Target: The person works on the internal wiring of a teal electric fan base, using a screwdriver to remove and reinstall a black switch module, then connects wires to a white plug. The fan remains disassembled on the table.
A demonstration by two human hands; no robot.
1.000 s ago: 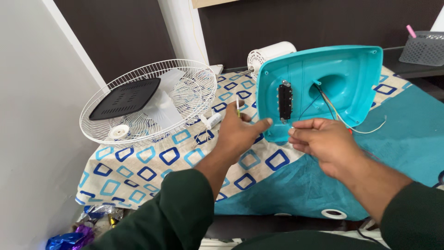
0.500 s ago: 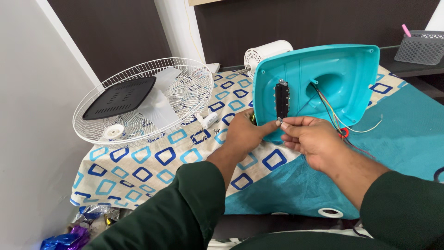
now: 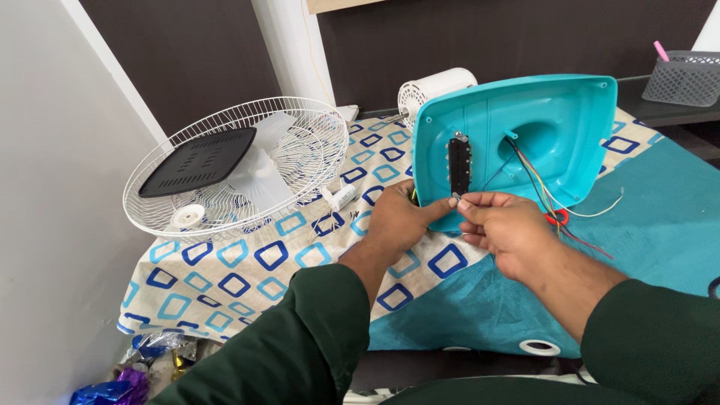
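A teal plastic fan base [image 3: 540, 112] stands tilted on its edge on the table, its hollow underside facing me. A black switch block [image 3: 458, 163] is mounted inside it, and coloured wires [image 3: 541, 189] trail out to the right. My left hand [image 3: 397, 220] grips the base's lower left edge. My right hand [image 3: 504, 226] pinches a small metal part, hard to make out, just below the switch block, fingertips meeting my left thumb. Both sleeves are dark green.
A white wire fan grille [image 3: 238, 166] with blades and a black plate lies at the left. The white fan motor [image 3: 433, 88] sits behind the base. A patterned cloth [image 3: 225, 277] and teal cloth [image 3: 660, 217] cover the table. A grey mesh basket [image 3: 684, 76] stands far right.
My left hand moved from open beside the base to gripping its lower edge. My right hand rose to the bottom of the switch block and pinched there.
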